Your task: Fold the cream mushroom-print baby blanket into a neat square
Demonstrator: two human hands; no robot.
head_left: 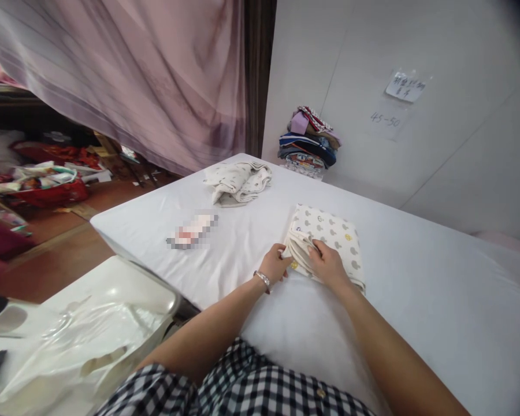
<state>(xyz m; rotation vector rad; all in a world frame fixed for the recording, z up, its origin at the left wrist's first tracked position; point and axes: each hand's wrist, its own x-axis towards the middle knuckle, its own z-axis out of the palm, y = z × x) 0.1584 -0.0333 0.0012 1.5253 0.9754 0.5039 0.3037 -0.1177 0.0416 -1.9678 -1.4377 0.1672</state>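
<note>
A folded cream cloth [327, 228] printed with grey shapes and a few yellow ones lies in front of me on the white-covered table. Its near left corner shows several layers, slightly lifted. My left hand [275, 263], with a bracelet at the wrist, is closed on the edge of these layers. My right hand [328, 263] has its thumb and fingers closed on the layers a little to the right. Parts of the fingertips are hidden by the fabric. Farther back on the left sits a loosely folded, similarly pale patterned cloth [238, 182], apart from both hands.
A blurred-out small object [193, 231] lies on the table [424, 300] at left. Folded fabrics [307, 141] are stacked by the wall at the back. A pink curtain [169, 75] hangs at upper left. Clear plastic [108, 329] covers a white surface at lower left.
</note>
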